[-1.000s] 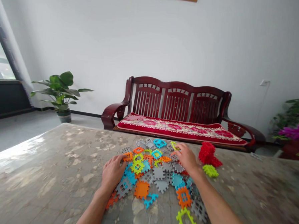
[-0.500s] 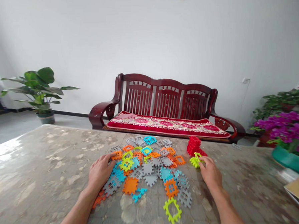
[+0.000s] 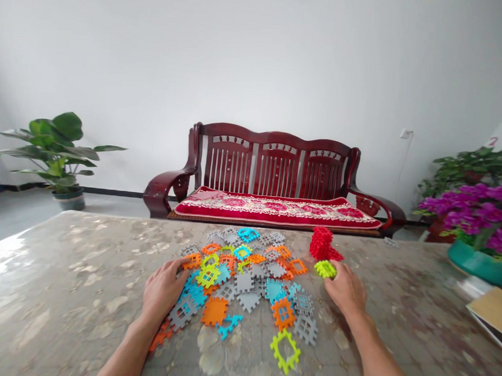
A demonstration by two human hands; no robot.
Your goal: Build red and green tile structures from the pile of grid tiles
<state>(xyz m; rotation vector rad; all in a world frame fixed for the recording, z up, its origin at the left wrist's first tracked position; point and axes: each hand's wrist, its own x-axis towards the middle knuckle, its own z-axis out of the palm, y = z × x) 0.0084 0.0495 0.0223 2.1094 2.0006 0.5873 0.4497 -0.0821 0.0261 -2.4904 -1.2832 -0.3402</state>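
Observation:
My right hand (image 3: 348, 291) pinches a lime-green interlocking tile (image 3: 325, 269) at its right edge, low over the tabletop and just in front of a stack of red tiles (image 3: 320, 242). Whether more green tiles lie beneath it is unclear. At the left side of the loose pile, my left hand (image 3: 161, 287) has its curled thumb and index finger at the left edge of an orange tile (image 3: 193, 260). Its other fingers are partly hidden. Beside that hand lie blue tiles (image 3: 196, 289) and a grey window tile (image 3: 183, 312).
Grey, orange, blue and green tiles spread across the patterned table (image 3: 81, 291). Nearest me is a green frame tile (image 3: 285, 351). To the right stand a teal flower pot (image 3: 478, 263) and a tan notebook (image 3: 493, 313). A wooden bench (image 3: 277, 167) stands beyond the table.
The green tile in my right hand has gone from tilted to nearly flat and sits slightly lower. The whole view has shifted a little. My left hand stays by the orange tile.

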